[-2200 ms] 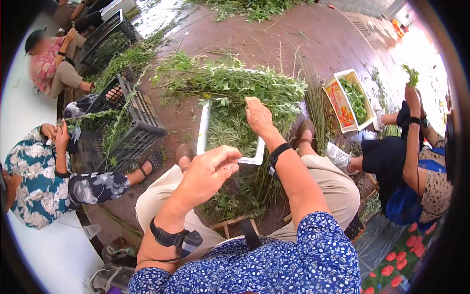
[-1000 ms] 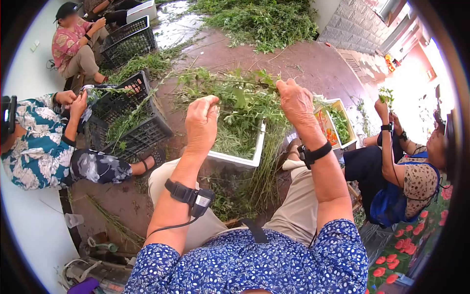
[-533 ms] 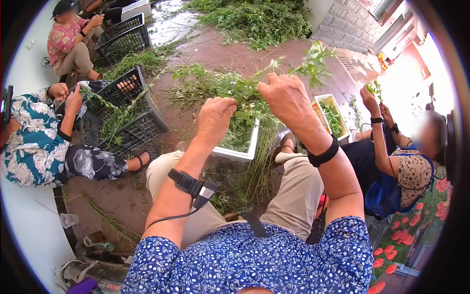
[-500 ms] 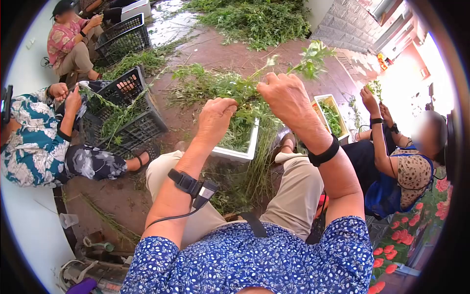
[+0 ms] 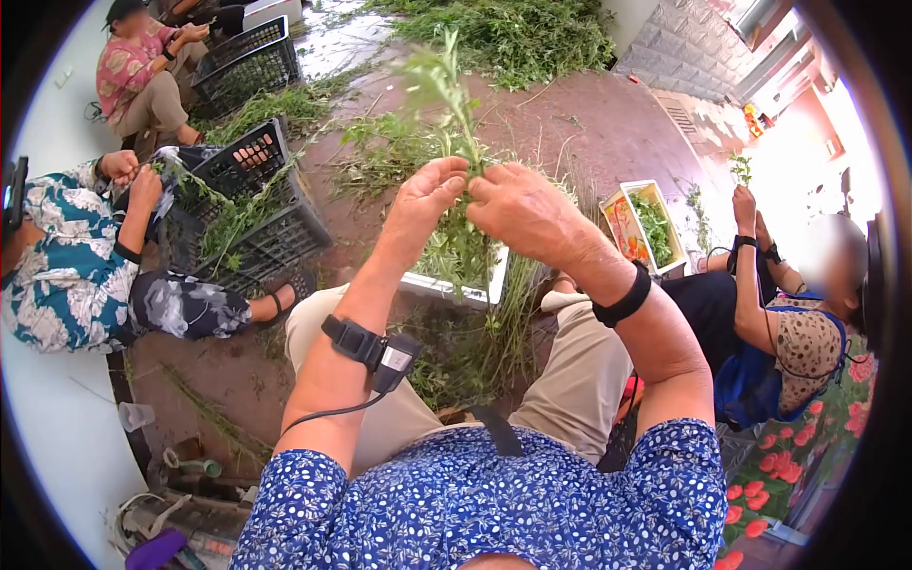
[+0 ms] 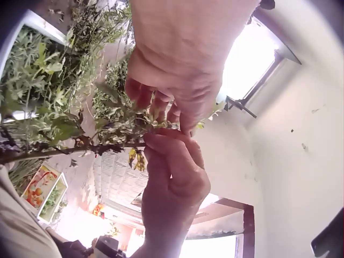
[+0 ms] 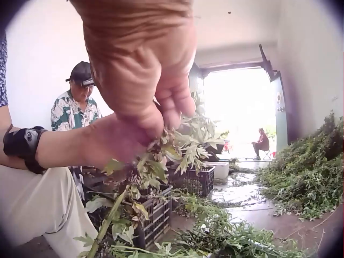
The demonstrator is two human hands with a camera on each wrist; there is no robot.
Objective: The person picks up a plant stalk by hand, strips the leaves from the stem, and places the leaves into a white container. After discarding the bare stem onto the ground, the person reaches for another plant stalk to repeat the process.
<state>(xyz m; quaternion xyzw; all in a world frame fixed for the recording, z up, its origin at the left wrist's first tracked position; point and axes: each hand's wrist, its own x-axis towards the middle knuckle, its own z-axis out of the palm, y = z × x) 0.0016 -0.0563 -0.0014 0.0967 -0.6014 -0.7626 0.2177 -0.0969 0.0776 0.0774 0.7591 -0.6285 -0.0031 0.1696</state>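
Observation:
A leafy green stalk [image 5: 456, 119] stands between both hands in the head view, its tip pointing up and away. My left hand [image 5: 423, 209] pinches it between thumb and fingers. Right beside it, my right hand [image 5: 527, 214] grips the same stalk, the two hands almost touching. In the left wrist view the brownish stem [image 6: 70, 150] runs out past the right-hand fingers. The thicker bare stem [image 7: 110, 220] points downward in the right wrist view. Below the hands is a white box [image 5: 496, 275] holding cut greens, partly hidden by hanging leaves.
Loose stalks [image 5: 380, 157] lie beyond the box. To the left stands a black crate [image 5: 285, 233] by a seated person, and to the right a yellow-edged box [image 5: 679, 252] with leaves by another. A large green heap [image 5: 532, 43] lies at the back.
My right hand has come up from the stalks over the box with one stalk. Both hands now hold it close together, and its tip has swung from the right to upright.

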